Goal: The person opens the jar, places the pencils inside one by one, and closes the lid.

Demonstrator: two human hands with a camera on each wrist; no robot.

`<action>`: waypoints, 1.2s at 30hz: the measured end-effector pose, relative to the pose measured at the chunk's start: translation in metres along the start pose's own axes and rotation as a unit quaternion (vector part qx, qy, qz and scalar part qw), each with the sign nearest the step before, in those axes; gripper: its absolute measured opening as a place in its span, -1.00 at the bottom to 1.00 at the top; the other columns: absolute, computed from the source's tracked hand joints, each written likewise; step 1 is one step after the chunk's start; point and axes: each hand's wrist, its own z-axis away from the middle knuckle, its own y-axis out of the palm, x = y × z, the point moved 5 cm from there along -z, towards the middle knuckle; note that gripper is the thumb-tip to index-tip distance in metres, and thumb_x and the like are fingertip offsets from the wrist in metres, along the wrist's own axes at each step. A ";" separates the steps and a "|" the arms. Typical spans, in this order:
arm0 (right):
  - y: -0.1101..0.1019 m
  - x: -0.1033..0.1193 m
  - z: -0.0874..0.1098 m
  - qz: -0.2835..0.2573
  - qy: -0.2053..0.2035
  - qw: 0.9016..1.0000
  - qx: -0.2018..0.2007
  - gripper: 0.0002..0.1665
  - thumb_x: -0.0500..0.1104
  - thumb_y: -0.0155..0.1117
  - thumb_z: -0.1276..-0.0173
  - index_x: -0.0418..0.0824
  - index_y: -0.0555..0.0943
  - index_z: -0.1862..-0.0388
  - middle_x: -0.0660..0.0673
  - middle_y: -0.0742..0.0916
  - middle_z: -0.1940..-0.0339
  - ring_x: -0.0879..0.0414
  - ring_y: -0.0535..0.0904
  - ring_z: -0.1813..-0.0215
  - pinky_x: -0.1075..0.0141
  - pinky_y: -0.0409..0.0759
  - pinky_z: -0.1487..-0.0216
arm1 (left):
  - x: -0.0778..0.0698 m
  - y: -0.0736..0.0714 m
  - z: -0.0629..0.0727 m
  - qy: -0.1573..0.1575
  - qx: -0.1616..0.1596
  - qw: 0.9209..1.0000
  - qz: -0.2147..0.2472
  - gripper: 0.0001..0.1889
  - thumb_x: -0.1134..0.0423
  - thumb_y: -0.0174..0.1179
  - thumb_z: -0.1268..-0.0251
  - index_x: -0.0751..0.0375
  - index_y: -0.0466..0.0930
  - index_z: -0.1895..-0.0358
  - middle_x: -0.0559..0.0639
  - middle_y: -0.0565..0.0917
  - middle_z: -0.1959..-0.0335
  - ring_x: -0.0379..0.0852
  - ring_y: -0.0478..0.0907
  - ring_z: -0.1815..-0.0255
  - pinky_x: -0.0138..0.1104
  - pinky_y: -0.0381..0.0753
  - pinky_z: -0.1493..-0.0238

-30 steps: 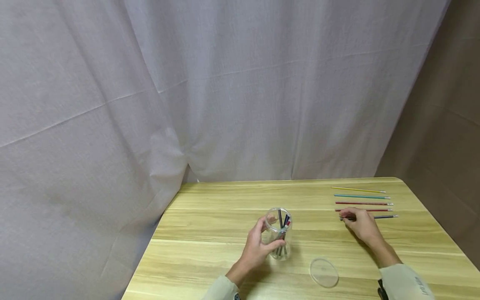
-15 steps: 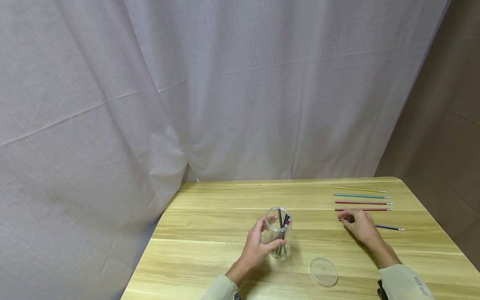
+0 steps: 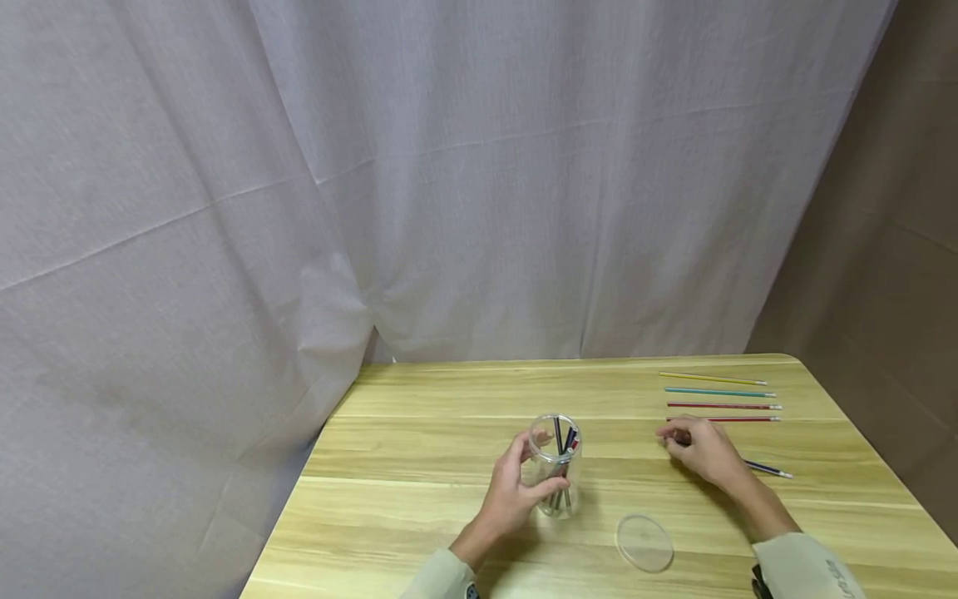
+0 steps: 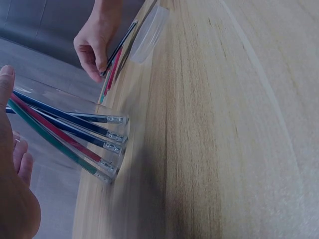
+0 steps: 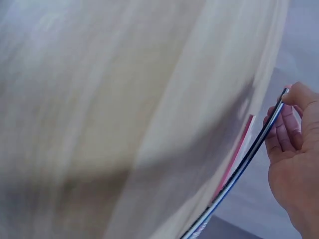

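My left hand [image 3: 515, 487] grips a clear round jar [image 3: 555, 457] that stands without its lid on the table. Inside it lean several pencils [image 4: 65, 132], dark blue, red and green, eraser ends down in the left wrist view. My right hand [image 3: 703, 449] pinches a dark blue striped pencil [image 5: 249, 152] near one end, between thumb and fingers. Its eraser end slants out past the wrist side of the hand. Just beyond that hand lies a red pencil [image 3: 748, 419], partly covered by the fingers.
Another red pencil [image 3: 722, 406], a teal pencil [image 3: 718, 391] and a yellow pencil [image 3: 711, 378] lie in a row at the back right of the wooden table [image 3: 419, 441]. A clear round lid [image 3: 644, 543] lies between the forearms. A grey curtain [image 3: 479, 208] hangs behind.
The dark blue pencil has come away from its place in the row, turned at an angle and moved slightly left with my right hand. My left hand and the jar stay put.
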 end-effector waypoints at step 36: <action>-0.044 0.126 -0.022 -0.096 -0.172 0.977 -0.084 -0.48 -0.61 0.46 -0.08 -0.01 0.75 0.22 0.16 0.75 0.29 0.28 0.64 0.32 0.57 0.56 0.29 | -0.001 0.000 0.000 0.002 -0.004 1.000 0.008 -0.20 0.19 0.59 -0.19 0.32 0.40 -0.45 0.21 0.61 -0.37 0.26 0.60 -0.32 0.01 0.51 -0.42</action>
